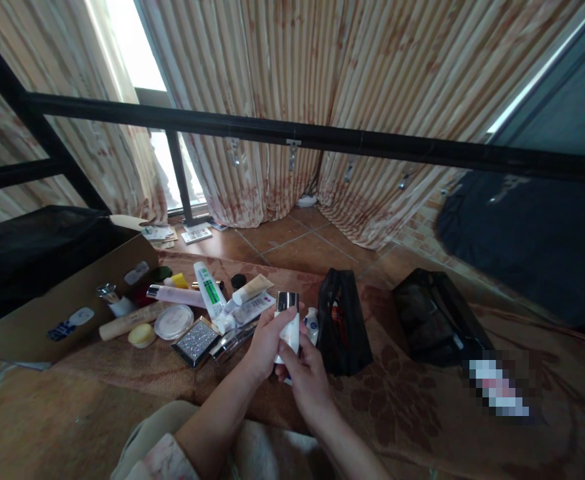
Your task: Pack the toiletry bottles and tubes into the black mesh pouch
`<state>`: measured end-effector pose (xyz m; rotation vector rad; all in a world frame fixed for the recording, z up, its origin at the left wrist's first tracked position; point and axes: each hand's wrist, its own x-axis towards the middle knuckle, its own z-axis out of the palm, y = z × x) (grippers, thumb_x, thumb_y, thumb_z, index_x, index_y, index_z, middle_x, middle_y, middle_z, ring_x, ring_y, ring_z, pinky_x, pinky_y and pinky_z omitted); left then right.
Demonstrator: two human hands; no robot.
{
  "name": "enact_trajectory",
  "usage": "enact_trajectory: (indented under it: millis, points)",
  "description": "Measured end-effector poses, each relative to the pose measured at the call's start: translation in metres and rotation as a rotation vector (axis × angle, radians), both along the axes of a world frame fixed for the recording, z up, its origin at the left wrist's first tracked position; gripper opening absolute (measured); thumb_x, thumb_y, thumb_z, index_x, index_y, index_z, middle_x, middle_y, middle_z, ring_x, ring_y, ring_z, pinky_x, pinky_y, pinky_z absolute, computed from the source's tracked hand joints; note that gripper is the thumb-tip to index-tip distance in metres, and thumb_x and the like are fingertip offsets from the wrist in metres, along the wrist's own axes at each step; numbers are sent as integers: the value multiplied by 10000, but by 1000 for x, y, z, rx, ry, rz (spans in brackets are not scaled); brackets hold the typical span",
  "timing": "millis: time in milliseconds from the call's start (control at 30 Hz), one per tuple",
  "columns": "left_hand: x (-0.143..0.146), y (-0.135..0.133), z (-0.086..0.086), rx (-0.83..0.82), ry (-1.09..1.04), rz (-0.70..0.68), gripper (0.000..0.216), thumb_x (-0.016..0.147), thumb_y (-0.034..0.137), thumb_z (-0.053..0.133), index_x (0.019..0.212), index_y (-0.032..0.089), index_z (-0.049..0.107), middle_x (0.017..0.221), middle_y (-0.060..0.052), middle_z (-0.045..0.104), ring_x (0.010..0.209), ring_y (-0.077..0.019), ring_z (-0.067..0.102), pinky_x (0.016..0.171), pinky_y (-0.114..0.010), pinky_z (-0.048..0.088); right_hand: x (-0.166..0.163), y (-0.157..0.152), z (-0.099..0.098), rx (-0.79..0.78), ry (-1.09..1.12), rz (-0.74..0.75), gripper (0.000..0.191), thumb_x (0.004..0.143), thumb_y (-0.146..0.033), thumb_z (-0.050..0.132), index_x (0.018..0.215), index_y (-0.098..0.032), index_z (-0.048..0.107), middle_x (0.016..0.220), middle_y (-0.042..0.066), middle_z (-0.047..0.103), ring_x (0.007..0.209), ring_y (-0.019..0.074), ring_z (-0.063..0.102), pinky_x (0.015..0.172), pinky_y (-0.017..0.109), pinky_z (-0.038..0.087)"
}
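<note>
I have the fingers of both the left hand [265, 343] and the right hand [308, 375] wrapped around a white bottle [289, 333] with a shiny silver cap, held above the brown patterned cloth [397, 400], between the tubes and the black pouch [347, 343]. That pouch gapes at the top and shows me something red [338, 323] inside, while the second black pouch [435, 320], farther right, is too dark for me to make out its contents. Off to my left, a cardboard box [12, 333] sits near a round clear-lidded container [173, 321] and a glittery compact [197, 341].
</note>
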<state>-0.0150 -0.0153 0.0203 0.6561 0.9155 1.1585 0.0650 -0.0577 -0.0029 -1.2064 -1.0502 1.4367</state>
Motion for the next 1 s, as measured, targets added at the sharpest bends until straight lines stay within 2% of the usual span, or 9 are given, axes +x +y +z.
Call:
enact_trajectory:
  millis: [367, 633, 1000]
  points:
    - [0, -2, 1, 9, 31, 12, 482, 707, 412, 668, 1076, 113, 588, 624, -17, 637, 360, -116, 508, 286, -189, 315, 0, 1, 2, 29, 19, 11, 433, 795, -474, 568, 1063, -134, 548, 613, -46, 539, 486, 90, 493, 459, 213, 415]
    - [1, -4, 2, -31, 56, 11, 469, 693, 419, 673, 1044, 119, 596, 693, -31, 659, 342, -114, 500, 255, -197, 299, 0, 1, -1, -7, 21, 22, 465, 781, -496, 579, 1088, -148, 543, 624, -46, 545, 483, 89, 496, 453, 210, 407]
    - [0, 0, -3, -16, 49, 24, 462, 696, 397, 684, 1052, 117, 596, 658, -30, 656, 373, -97, 511, 330, -182, 344, -2, 2, 3, -18, 76, 18, 556, 748, -505, 597, 1148, -124, 535, 580, -50, 522, 452, 91, 459, 420, 207, 383]
